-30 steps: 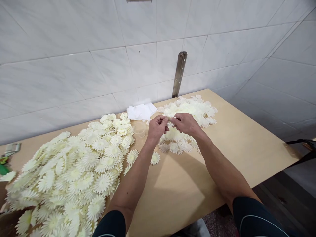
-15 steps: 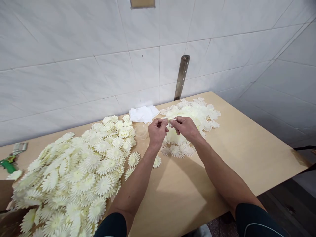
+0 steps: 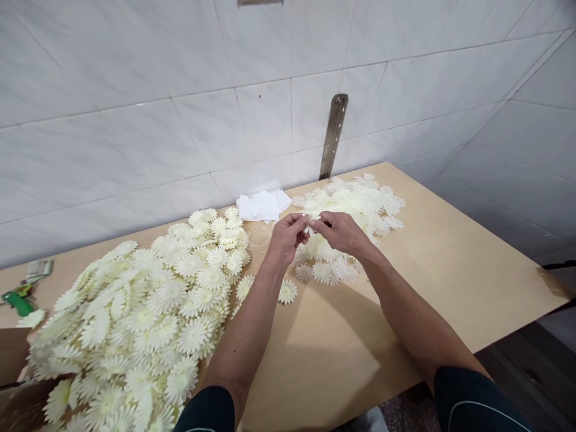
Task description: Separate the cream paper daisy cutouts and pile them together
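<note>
My left hand (image 3: 287, 237) and my right hand (image 3: 341, 231) meet above the wooden table (image 3: 427, 282), fingers pinched together on a small white flower piece (image 3: 309, 225) held between them. Just beneath and behind the hands lies a smaller pile of cream daisy-shaped flowers (image 3: 360, 204). A much larger heap of the same flowers (image 3: 135, 312) spreads over the left of the table. One loose flower (image 3: 287, 291) lies beside my left forearm.
A crumpled white cloth (image 3: 261, 206) and a small clear cup (image 3: 260, 235) sit by the tiled wall. A green-handled tool (image 3: 18, 300) lies at the far left. A metal bracket (image 3: 333, 135) is fixed to the wall. The table's right edge drops to a dark floor.
Both hands stay pinched on the small piece and have shifted only slightly; the fingers have worked closer together. The view has tilted a little.
</note>
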Tool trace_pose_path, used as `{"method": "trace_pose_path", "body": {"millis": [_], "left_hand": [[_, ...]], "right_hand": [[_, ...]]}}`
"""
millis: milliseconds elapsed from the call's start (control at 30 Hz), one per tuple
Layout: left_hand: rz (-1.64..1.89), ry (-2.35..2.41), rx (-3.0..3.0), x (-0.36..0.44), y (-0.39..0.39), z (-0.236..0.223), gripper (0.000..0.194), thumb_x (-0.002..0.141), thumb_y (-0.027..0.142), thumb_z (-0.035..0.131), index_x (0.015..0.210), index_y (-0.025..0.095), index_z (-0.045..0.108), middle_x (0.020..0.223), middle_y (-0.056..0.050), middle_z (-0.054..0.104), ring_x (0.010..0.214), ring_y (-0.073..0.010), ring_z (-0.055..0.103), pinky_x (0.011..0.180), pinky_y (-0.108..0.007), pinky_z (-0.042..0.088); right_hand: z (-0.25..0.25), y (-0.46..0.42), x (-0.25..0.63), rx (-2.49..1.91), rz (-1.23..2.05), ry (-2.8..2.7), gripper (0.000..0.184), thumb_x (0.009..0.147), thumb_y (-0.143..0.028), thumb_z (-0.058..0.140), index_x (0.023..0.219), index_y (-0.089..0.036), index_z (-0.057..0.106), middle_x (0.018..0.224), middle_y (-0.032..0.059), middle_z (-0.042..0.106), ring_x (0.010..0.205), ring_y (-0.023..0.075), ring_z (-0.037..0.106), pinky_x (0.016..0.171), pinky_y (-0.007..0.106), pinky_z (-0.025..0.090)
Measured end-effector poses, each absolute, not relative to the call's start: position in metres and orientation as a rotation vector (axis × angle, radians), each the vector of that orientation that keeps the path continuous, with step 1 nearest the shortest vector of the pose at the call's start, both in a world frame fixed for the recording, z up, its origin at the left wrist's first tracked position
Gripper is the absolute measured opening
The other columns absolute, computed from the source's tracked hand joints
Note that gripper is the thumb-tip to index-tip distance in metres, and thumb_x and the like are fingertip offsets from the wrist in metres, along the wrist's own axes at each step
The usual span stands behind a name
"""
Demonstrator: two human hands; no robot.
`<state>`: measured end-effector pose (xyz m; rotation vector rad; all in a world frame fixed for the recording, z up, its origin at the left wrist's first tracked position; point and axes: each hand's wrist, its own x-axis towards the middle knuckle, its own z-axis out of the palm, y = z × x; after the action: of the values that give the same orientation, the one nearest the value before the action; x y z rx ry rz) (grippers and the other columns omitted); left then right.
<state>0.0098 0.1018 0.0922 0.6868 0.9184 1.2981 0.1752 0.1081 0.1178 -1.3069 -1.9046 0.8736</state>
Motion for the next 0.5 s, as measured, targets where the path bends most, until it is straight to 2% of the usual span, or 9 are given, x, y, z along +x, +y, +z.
{"method": "trace_pose_path", "body": {"millis": [100,167,267,367,500], "left_hand": [[1.397,0.977,0.716,0.013,0.102,0.090,0.054,0.055,0.048,0.106,0.079,0.018,0.068,0.067,0.005,0.060,0.053,-0.0074,0.054,0.049,-0.023,0.039],[1.512,1.040,0.728,0.017,0.102,0.088,0.050,0.060,0.048,0.104,0.078,0.018,0.069,0.068,0.004,0.062,0.055,-0.0074,0.054,0.051,-0.023,0.041],[1.613,1.101,0.741,0.024,0.100,0.086,0.045,0.067,0.049,0.101,0.080,0.019,0.070,0.069,0.004,0.065,0.056,-0.0075,0.054,0.052,-0.023,0.043],[1.606,1.095,0.744,0.028,0.098,0.086,0.045,0.070,0.052,0.100,0.081,0.020,0.070,0.070,0.003,0.066,0.056,-0.0082,0.054,0.052,-0.024,0.043],[1.514,1.008,0.750,0.027,0.094,0.090,0.046,0.073,0.055,0.097,0.082,0.019,0.069,0.072,0.002,0.064,0.056,-0.0087,0.055,0.053,-0.025,0.044]], "right_hand": [[0.116,0.109,0.174,-1.256,1.059,-1.773,0.067,0.087,-0.088,0.069,0.079,-0.022,0.063,0.067,0.0008,0.062,0.053,0.0140,0.055,0.051,0.030,0.046],[0.113,0.110,0.171,-1.236,1.126,-1.682,0.067,0.080,-0.087,0.077,0.085,-0.021,0.066,0.070,0.0012,0.065,0.054,0.0147,0.059,0.051,0.030,0.049],[0.111,0.109,0.165,-1.235,1.154,-1.580,0.068,0.073,-0.086,0.084,0.077,-0.022,0.063,0.064,-0.0003,0.062,0.050,0.0137,0.057,0.050,0.029,0.046],[0.114,0.105,0.163,-1.257,1.127,-1.539,0.067,0.076,-0.087,0.081,0.071,-0.023,0.060,0.054,-0.0015,0.058,0.048,0.0133,0.052,0.049,0.029,0.040],[0.121,0.100,0.166,-1.323,1.043,-1.659,0.065,0.084,-0.085,0.074,0.071,-0.023,0.063,0.049,-0.0001,0.059,0.048,0.0140,0.051,0.049,0.028,0.038]]}}
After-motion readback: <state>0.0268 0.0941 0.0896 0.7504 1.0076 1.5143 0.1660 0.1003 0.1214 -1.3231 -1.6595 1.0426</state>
